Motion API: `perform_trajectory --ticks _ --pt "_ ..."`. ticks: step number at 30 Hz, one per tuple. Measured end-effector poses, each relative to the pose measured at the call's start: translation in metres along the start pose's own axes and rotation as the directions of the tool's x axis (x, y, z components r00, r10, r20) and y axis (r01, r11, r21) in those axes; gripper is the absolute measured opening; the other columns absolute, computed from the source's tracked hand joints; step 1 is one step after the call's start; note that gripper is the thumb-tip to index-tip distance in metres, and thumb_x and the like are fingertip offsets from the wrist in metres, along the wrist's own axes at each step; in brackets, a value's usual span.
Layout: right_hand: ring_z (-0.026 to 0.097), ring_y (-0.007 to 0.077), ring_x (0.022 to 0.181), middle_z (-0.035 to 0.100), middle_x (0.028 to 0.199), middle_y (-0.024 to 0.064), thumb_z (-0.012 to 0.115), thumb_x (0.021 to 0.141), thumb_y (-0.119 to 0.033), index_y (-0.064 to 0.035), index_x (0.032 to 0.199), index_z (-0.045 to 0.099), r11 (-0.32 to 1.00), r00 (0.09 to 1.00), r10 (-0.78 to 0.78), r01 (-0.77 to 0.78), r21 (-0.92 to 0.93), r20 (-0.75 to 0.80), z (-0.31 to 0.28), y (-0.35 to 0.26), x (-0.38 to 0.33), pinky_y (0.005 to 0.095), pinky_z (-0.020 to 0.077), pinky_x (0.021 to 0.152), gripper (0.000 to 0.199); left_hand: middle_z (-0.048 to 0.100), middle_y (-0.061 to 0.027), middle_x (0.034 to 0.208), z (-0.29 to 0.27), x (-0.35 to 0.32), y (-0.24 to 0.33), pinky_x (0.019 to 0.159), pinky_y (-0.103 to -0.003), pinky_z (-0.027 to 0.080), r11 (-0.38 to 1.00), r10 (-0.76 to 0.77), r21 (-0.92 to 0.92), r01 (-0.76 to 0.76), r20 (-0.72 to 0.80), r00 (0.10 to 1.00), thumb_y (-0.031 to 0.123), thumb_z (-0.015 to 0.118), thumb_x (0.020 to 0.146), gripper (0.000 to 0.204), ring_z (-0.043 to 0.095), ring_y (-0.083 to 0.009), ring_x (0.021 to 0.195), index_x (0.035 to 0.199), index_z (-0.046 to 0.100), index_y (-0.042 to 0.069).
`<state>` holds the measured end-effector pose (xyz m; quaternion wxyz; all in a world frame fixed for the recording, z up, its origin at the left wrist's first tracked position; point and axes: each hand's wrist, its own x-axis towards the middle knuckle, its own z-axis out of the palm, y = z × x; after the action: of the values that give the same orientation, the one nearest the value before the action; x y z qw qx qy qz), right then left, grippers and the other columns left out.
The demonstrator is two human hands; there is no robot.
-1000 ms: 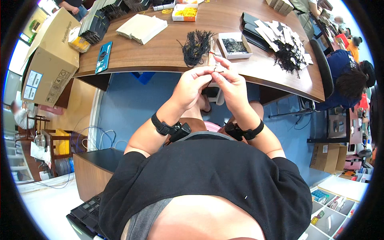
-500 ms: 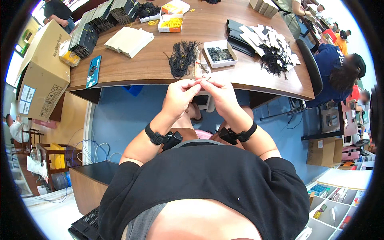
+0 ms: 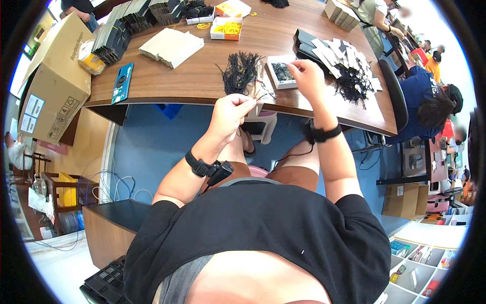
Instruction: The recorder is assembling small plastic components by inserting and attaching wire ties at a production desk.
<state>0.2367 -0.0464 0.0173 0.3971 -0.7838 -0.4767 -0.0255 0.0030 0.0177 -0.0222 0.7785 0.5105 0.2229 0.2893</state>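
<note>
One thin dark cord (image 3: 257,95) sticks up from the left hand (image 3: 229,112), whose grip is closed on it between thumb and forefinger, just at the near edge of the worktop (image 3: 197,76). The cord could slip and drop to the floor (image 3: 162,147), since only the fingertips seem to pinch it and its end stands so close to that edge. The loose black pieces (image 3: 280,72) in the white box (image 3: 286,86), set back from the near edge, look tangled, so several could cling together if pinched; a low wrist could also tip the box. Strands of the black cord bundle (image 3: 239,73), between box and left hand, might snag. The right hand (image 3: 308,78) arches over the box's right side, wrist bent inward, fingers pointing left, thumb and forefinger close together; whether that grip holds anything, I cannot tell. The left forearm slants inward, elbow bent.
</note>
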Motion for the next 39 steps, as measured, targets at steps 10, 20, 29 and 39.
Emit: perform_trajectory --ticks 10,20,29,39 --pt "0.065 0.0261 0.080 0.069 0.077 0.0064 0.067 0.078 -0.023 -0.0166 0.077 0.072 0.862 0.952 0.079 0.085 -0.500 0.297 0.018 0.031 0.024 0.0419 0.0384 0.075 0.008 0.060 0.0030 0.070 0.003 -0.005 -0.001 0.046 -0.017 0.029 0.997 0.064 0.035 -0.063 -0.038 0.997 0.008 0.069 0.084 0.010 0.041 -0.0005 0.053 0.090 0.069 -0.001" --pt "0.062 0.0107 0.069 0.068 0.077 0.0060 0.069 0.082 -0.009 -0.0037 0.096 0.069 0.943 0.996 0.087 -0.087 0.322 0.014 0.014 0.013 -0.020 0.0245 0.0486 0.067 0.014 0.061 0.0015 0.075 0.006 -0.009 0.002 0.049 -0.016 0.034 0.988 0.152 0.025 -0.151 -0.089 0.984 0.008 0.069 0.085 0.012 0.044 -0.0009 0.056 0.094 0.067 0.000" --pt "0.056 0.0068 0.072 0.067 0.087 0.0041 0.064 0.088 -0.007 -0.0006 0.111 0.065 0.309 0.878 0.085 -0.473 0.825 0.471 0.004 -0.034 -0.063 0.0198 0.0466 0.068 0.023 0.065 -0.0007 0.082 0.011 -0.005 -0.001 0.060 -0.018 0.042 0.938 0.281 0.231 -0.257 -0.076 0.957 0.004 0.066 0.087 0.009 0.054 -0.0034 0.069 0.094 0.067 -0.001" --pt "0.060 0.0092 0.080 0.064 0.095 0.0054 0.062 0.089 -0.003 -0.0007 0.119 0.057 0.039 0.811 -0.030 -0.584 0.811 0.585 -0.006 -0.048 -0.078 0.0203 0.0490 0.070 0.030 0.066 -0.0016 0.085 0.015 -0.013 0.005 0.064 -0.018 0.043 0.944 0.261 0.218 -0.249 -0.032 0.965 0.004 0.065 0.088 0.009 0.056 -0.0047 0.073 0.095 0.067 -0.001"
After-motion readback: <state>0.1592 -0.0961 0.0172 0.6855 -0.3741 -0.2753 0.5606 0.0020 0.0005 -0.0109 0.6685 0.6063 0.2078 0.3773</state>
